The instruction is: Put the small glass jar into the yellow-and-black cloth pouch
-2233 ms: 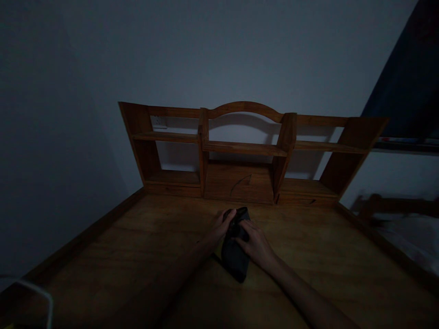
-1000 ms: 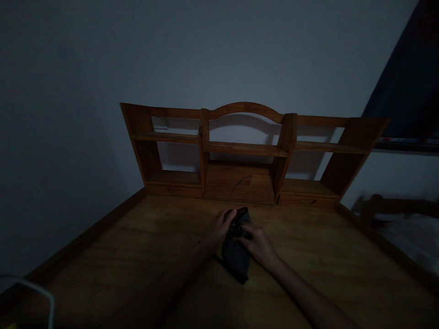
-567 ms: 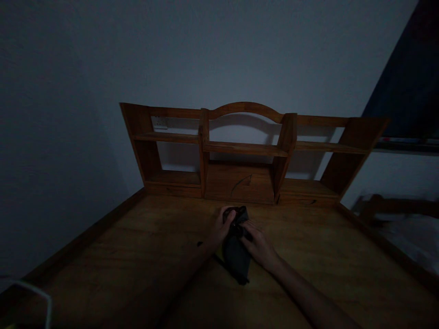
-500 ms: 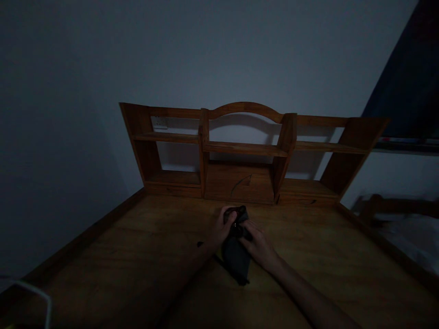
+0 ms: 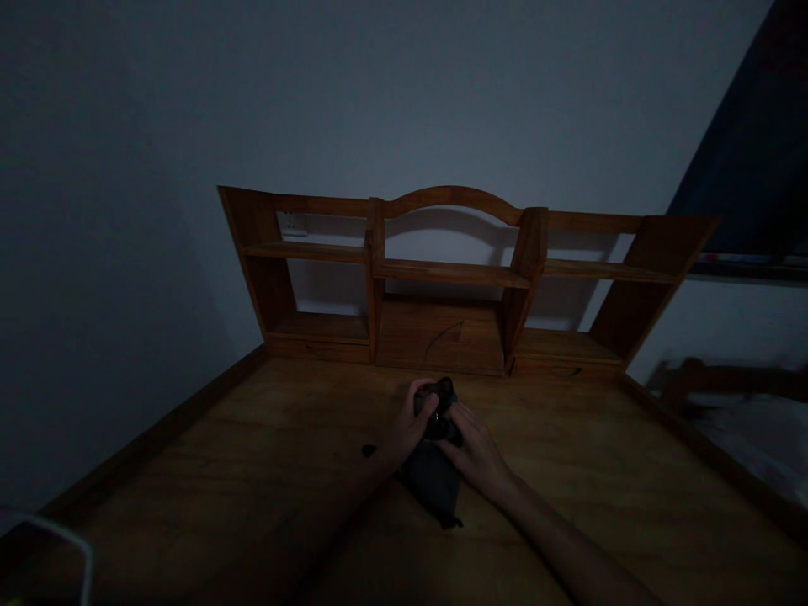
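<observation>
Between my two hands is a dark, glossy pair of sunglasses (image 5: 435, 423), with a small bright glint on a lens. My left hand (image 5: 409, 427) is closed round its left side, thumb on top. From the right, my right hand (image 5: 475, 449) pinches the other side with bent fingers. Under and in front of them a dark grey cloth pouch (image 5: 434, 480) lies on the wooden desk (image 5: 265, 480), its narrow end toward me. A small black tip (image 5: 368, 450) shows left of my left wrist; what it belongs to is hidden. The light is dim.
A wooden shelf unit (image 5: 451, 272) stands along the back of the desk against the wall. A white cable or bar (image 5: 87, 551) is at the lower left. A wall socket (image 5: 294, 223) shows behind the shelf. Bedding (image 5: 757, 442) lies at the right.
The sunglasses have tilted a little between my hands, and more of their dark surface shows. The pouch below has shifted slightly and looks flatter. Both hands stay in nearly the same place.
</observation>
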### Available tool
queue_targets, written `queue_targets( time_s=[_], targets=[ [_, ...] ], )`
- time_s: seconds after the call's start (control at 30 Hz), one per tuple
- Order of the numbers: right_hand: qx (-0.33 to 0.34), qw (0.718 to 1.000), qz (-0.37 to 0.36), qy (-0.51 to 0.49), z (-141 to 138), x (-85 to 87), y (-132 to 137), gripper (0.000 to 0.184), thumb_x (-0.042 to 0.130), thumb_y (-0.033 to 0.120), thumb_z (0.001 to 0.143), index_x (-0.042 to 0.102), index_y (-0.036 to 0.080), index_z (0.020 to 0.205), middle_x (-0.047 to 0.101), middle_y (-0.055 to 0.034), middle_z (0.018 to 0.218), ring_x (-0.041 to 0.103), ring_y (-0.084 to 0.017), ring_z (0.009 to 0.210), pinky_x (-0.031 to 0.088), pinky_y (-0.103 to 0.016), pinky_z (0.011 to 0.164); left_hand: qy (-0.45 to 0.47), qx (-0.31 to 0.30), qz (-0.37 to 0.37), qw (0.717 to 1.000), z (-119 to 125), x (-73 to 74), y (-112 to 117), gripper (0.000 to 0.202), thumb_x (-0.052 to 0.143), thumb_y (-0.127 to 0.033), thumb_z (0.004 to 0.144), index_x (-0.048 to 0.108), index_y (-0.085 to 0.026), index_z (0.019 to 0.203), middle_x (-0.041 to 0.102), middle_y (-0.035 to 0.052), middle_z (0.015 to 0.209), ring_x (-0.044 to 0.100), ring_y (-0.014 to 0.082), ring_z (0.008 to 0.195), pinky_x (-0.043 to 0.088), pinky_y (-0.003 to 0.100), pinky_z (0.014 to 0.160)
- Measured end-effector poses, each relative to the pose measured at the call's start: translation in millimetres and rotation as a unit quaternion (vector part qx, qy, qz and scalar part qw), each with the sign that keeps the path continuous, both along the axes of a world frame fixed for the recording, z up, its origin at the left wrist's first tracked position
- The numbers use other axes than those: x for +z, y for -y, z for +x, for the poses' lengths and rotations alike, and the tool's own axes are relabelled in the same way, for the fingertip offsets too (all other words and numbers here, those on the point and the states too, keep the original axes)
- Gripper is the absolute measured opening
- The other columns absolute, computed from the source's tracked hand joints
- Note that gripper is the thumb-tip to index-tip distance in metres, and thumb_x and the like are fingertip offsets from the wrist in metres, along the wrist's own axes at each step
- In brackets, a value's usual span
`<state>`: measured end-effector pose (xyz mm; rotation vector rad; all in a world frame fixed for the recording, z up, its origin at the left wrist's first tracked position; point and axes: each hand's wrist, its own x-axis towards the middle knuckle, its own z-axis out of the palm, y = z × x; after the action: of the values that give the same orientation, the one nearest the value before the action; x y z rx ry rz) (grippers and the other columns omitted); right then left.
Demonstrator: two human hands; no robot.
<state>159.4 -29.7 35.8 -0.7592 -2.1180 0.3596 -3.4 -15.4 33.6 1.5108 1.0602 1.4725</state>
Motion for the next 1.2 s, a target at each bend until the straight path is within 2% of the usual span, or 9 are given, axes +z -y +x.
queue_targets(
  time_s=[0.13,0.23,0.37,0.5,0.63,0.8,0.93,1.07,1.2],
  targets=[
    [-0.006,0.999,-0.018,-0.031,-3.5,0.9,1.6,0.023,0.064,0.022,0.087,0.058,0.023,0.109,0.065,-0.0084,0.107,0.06,-0.027,0.103,0.049,-0.04,0.089,0.049,0.0,-0.055,0.997,-0.5,-6.6,-8.8,0.042,0.052,-0.055,0.087,0.058,-0.022,0.113,0.064,0.0064,0.116,0.057,0.0229,0.115,0.04,0.036,0.105],
    [-0.04,0.989,-0.088,-0.109,-5.2,1.5,0.1,0.025,0.065,0.031,0.088,0.059,0.023,0.11,0.066,-0.0073,0.109,0.062,-0.025,0.102,0.05,-0.038,0.09,0.115,-0.032,-0.092,0.989,1.4,-12.0,-14.5,0.045,0.059,-0.052,0.082,0.058,-0.022,0.116,0.065,0.0065,0.12,0.058,0.0243,0.116,0.042,0.038,0.104],
    [-0.053,0.963,-0.178,-0.194,-1.9,5.0,-5.5,0.027,0.065,0.041,0.087,0.063,0.021,0.106,0.07,-0.005,0.1,0.066,-0.023,0.092,0.053,-0.033,0.082,0.188,-0.099,-0.128,0.969,5.8,-12.5,-13.8,0.05,0.065,-0.051,0.08,0.055,-0.023,0.121,0.064,0.0078,0.124,0.061,0.025,0.114,0.045,0.04,0.101],
    [-0.036,0.956,-0.205,-0.208,2.2,10.5,-7.9,0.027,0.068,0.041,0.084,0.066,0.02,0.101,0.071,-0.0043,0.097,0.067,-0.023,0.091,0.054,-0.031,0.08,0.18,-0.093,-0.128,0.971,6.0,-9.3,-10.7,0.051,0.067,-0.053,0.08,0.057,-0.024,0.119,0.064,0.0085,0.125,0.059,0.0258,0.119,0.045,0.04,0.102],
    [-0.021,0.954,-0.223,-0.2,2.2,11.2,-7.2,0.031,0.071,0.038,0.082,0.067,0.02,0.107,0.072,-0.0051,0.104,0.067,-0.024,0.097,0.054,-0.034,0.085,0.147,-0.076,-0.103,0.981,2.7,-7.1,-9.3,0.053,0.07,-0.05,0.079,0.055,-0.024,0.122,0.063,0.0085,0.125,0.058,0.026,0.12,0.044,0.041,0.104],
    [-0.015,0.965,-0.205,-0.16,1.3,0.6,-10.5,0.036,0.073,0.034,0.079,0.066,0.021,0.112,0.072,-0.0063,0.108,0.067,-0.025,0.098,0.055,-0.038,0.086,0.134,-0.09,-0.081,0.984,1.1,-2.9,-5.8,0.062,0.08,-0.04,0.07,0.056,-0.022,0.124,0.064,0.0088,0.126,0.059,0.0254,0.117,0.043,0.041,0.106],
    [-0.038,0.984,-0.13,-0.114,1.8,-6.3,-12.3,0.04,0.074,0.031,0.077,0.061,0.021,0.113,0.069,-0.0071,0.11,0.066,-0.025,0.1,0.053,-0.039,0.088,0.125,-0.107,-0.076,0.983,1.2,-0.8,-4.7,0.065,0.083,-0.038,0.066,0.056,-0.02,0.122,0.066,0.0092,0.12,0.061,0.0255,0.114,0.046,0.04,0.102],
    [-0.065,0.994,-0.062,-0.068,1.5,-5.0,-8.8,0.039,0.071,0.027,0.08,0.057,0.022,0.115,0.066,-0.0072,0.111,0.063,-0.026,0.103,0.05,-0.039,0.089,0.123,-0.094,-0.053,0.987,1.3,-2.7,-5.0,0.07,0.085,-0.037,0.064,0.052,-0.021,0.123,0.063,0.0085,0.122,0.059,0.0251,0.116,0.044,0.039,0.103],
    [-0.071,0.995,-0.058,-0.045,0.7,-1.6,-5.2,0.041,0.07,0.027,0.081,0.053,0.023,0.119,0.064,-0.0078,0.113,0.062,-0.026,0.105,0.051,-0.04,0.089,0.113,-0.077,-0.053,0.989,1.5,-4.8,-3.6,0.071,0.081,-0.043,0.068,0.048,-0.022,0.127,0.06,0.0089,0.125,0.056,0.0252,0.119,0.041,0.04,0.106]
  ],
)
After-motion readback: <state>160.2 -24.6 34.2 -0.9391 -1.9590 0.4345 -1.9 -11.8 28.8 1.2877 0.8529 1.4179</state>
